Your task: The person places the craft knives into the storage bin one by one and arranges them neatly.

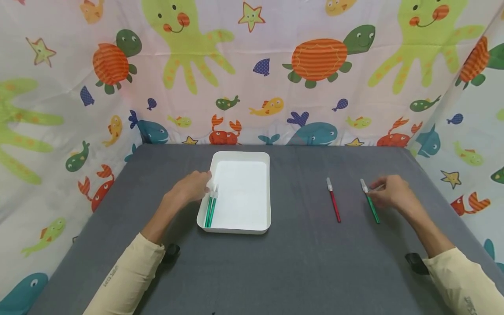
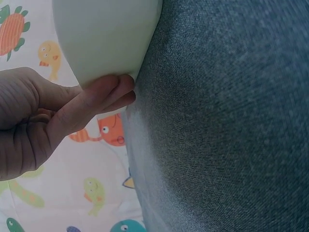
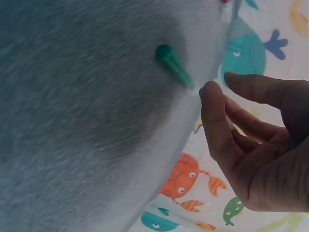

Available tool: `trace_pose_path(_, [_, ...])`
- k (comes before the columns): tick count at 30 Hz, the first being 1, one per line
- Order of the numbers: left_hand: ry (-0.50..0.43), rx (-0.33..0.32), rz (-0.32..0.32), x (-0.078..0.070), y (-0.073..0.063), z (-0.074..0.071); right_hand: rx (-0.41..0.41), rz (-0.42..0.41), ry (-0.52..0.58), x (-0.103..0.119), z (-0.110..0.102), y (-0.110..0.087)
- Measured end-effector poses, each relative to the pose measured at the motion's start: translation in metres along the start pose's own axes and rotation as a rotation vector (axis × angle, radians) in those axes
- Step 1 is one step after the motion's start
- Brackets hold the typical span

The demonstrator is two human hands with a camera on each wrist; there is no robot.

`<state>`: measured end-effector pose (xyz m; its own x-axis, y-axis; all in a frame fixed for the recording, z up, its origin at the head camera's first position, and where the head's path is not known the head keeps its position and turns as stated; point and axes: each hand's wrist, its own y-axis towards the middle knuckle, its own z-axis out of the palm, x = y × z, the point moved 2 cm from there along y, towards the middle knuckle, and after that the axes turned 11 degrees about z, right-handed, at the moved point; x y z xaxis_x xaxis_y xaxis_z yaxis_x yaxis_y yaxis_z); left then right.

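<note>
My left hand (image 1: 193,186) pinches the left side of a shallow white tray (image 1: 247,231) between thumb and fingers; in the left wrist view those fingers (image 2: 99,92) overlap its wall. Two slim green pen-shaped tools (image 1: 211,212) with clear caps lie inside along the tray's left side. My right hand (image 1: 391,192) hovers beside another green pen-shaped tool (image 1: 372,208) on the table, thumb and forefinger slightly parted near its clear cap. The right wrist view shows this green tool (image 3: 176,67) just past the fingertips, with nothing between them.
A red pen-shaped tool (image 1: 334,203) with a clear cap lies left of the green one. Grey cloth (image 1: 299,262) covers the table. A curtain with sea animals (image 1: 252,87) rises along the back and both sides.
</note>
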<state>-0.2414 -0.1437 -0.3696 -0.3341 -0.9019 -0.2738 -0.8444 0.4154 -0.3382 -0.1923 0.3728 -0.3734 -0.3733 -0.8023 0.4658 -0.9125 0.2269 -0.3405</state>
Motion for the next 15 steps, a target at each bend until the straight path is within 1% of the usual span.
trace_pose_path(3, [-0.012,0.000,-0.013,0.001,0.000,0.000,-0.018,0.020,-0.069,-0.004,0.003,-0.001])
trace_pose_path(6, [-0.018,-0.007,-0.019,0.003,-0.001,0.000,-0.012,0.050,-0.109,-0.005,0.008,-0.002])
trace_pose_path(15, [0.009,-0.005,0.006,0.003,0.002,0.002,-0.014,0.081,-0.161,-0.003,0.015,-0.004])
